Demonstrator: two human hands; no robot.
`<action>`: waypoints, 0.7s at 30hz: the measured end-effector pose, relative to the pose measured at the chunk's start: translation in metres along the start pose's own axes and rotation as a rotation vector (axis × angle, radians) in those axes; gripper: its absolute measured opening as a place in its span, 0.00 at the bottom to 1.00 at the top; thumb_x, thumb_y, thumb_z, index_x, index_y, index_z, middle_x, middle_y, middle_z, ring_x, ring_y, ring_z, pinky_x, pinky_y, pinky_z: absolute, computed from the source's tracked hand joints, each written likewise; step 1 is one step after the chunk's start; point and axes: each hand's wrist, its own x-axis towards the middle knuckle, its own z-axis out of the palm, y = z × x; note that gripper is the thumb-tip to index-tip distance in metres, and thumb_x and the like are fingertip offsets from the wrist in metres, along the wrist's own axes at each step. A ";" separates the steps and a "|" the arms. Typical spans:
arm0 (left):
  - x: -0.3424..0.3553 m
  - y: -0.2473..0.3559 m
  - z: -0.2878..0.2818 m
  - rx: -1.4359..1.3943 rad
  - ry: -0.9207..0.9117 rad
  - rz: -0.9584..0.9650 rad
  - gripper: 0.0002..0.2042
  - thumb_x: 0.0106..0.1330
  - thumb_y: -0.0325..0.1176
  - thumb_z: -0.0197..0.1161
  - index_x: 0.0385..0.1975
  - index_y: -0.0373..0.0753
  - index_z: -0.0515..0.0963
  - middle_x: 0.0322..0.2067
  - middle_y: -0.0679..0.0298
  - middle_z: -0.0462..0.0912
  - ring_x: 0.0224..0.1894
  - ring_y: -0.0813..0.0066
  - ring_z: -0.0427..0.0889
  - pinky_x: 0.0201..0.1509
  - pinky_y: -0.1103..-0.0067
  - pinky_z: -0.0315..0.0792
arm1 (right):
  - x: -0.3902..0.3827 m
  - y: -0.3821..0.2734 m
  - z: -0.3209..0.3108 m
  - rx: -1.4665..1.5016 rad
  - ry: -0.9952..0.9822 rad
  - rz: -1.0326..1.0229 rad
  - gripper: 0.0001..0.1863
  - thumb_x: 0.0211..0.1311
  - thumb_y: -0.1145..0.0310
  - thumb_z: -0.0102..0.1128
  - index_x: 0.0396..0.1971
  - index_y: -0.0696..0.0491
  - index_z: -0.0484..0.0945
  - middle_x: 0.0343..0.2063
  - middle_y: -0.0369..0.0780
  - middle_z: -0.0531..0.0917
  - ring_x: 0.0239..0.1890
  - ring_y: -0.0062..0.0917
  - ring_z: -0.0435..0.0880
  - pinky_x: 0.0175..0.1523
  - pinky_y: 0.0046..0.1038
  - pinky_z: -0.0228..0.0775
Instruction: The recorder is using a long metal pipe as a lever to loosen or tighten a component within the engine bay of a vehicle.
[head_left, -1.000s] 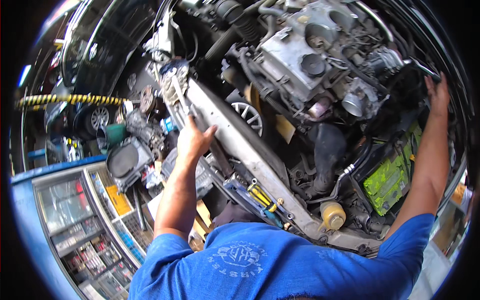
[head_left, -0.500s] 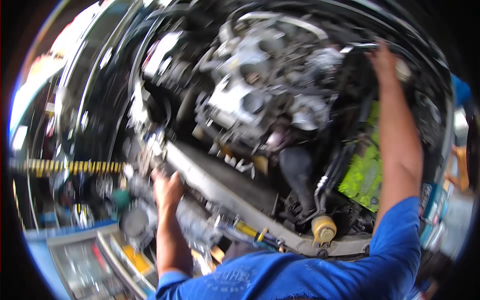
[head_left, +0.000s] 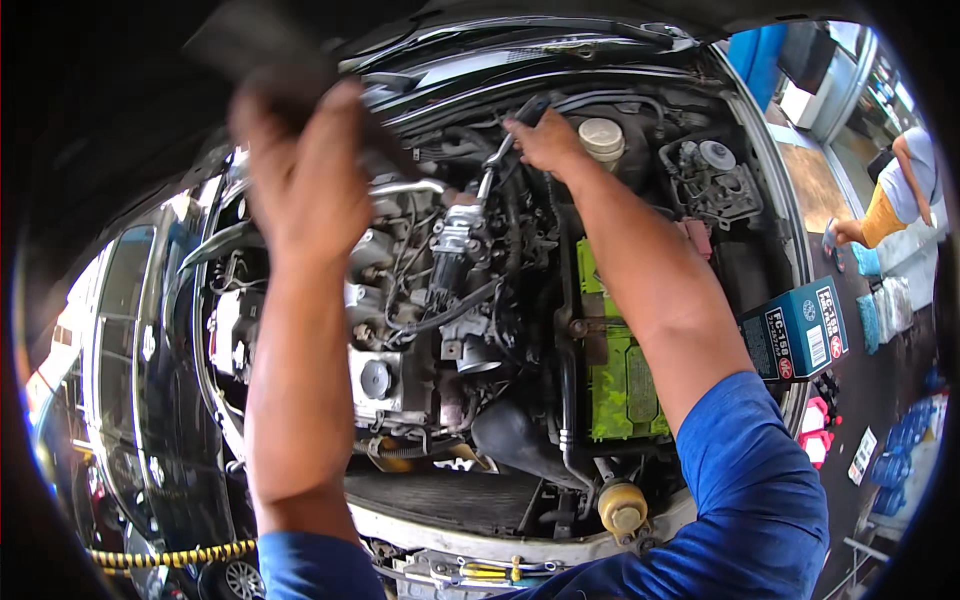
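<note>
My left hand is raised above the left side of the engine, its fingers closed round a dark thing too blurred by motion to name. My right hand reaches to the back of the engine bay, closed on the dark grip of a socket wrench. The wrench's chrome shaft slants down to a jointed lower part, which stands by a metal engine part. Between my arms are hoses and cables, and a black air duct lies nearer to me.
A green battery sits beneath my right forearm. The blue box rests on the right fender. Near the front edge lie a yellow-capped filler and a yellow-handled screwdriver. Another person is at the far right, and a dark car stands at left.
My left hand has left the front edge and risen over the engine with a dark thing in it. The view has turned, and the right hand now shows closed on the wrench.
</note>
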 end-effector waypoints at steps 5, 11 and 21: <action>0.048 -0.044 0.146 -0.163 -0.123 0.025 0.11 0.60 0.29 0.57 0.41 0.31 0.73 0.35 0.62 0.77 0.37 0.74 0.73 0.42 0.73 0.70 | -0.010 -0.007 -0.009 0.022 -0.033 -0.092 0.24 0.59 0.54 0.65 0.47 0.56 0.77 0.46 0.51 0.83 0.53 0.45 0.79 0.57 0.36 0.70; 0.059 -0.072 0.191 -0.089 -0.497 0.021 0.18 0.58 0.31 0.58 0.48 0.31 0.72 0.39 0.55 0.79 0.41 0.64 0.76 0.48 0.71 0.70 | -0.014 -0.008 -0.017 0.034 -0.042 -0.108 0.23 0.59 0.55 0.65 0.46 0.58 0.77 0.46 0.53 0.82 0.51 0.47 0.80 0.56 0.37 0.70; 0.052 -0.066 0.222 0.466 -0.685 -0.138 0.33 0.55 0.43 0.65 0.58 0.29 0.69 0.54 0.38 0.75 0.59 0.45 0.74 0.62 0.65 0.68 | -0.026 -0.005 -0.065 0.609 -0.330 0.116 0.21 0.54 0.76 0.64 0.49 0.55 0.71 0.39 0.39 0.79 0.40 0.25 0.81 0.47 0.32 0.76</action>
